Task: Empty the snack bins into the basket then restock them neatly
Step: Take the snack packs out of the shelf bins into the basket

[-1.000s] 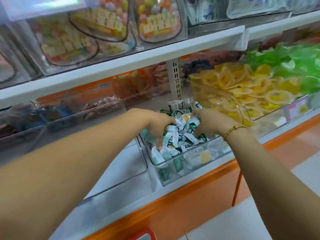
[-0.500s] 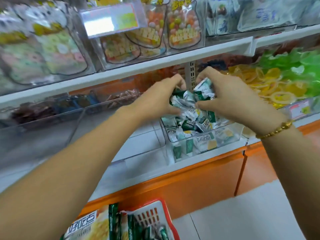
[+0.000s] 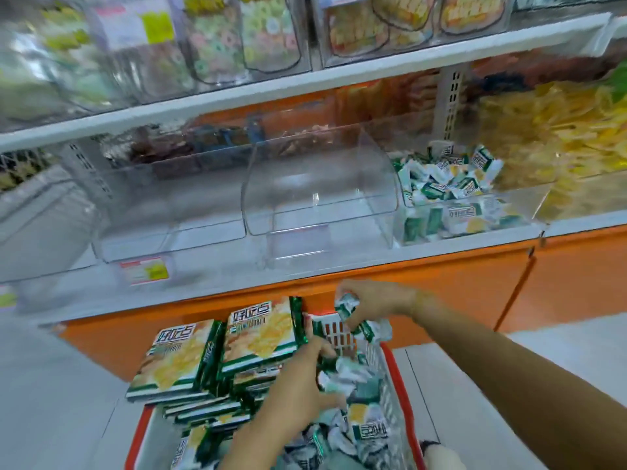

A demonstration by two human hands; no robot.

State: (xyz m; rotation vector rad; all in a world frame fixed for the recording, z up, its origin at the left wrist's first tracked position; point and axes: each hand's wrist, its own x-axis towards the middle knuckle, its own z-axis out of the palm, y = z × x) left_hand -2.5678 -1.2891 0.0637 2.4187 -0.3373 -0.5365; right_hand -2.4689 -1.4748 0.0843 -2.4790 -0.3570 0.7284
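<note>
— Where are the hands?

— Both are over the red basket point(image 3: 395, 374) on the floor, below the shelf. The right hand point(image 3: 371, 301) is closed around some small green-and-white snack packets point(image 3: 364, 325), above the basket's far rim. The left hand point(image 3: 298, 391) has its fingers spread wide, low in the basket, touching loose packets there; I cannot tell if it grips any.

— And the bins?

— The right clear bin point(image 3: 468, 215) holds a heap of the same packets, lying in every direction. The two bins point(image 3: 319, 212) left of it are bare.

— Anything else in the basket?

— Large flat snack bags point(image 3: 217, 351), stacked on its left side, long axis pointing to the shelf.
</note>
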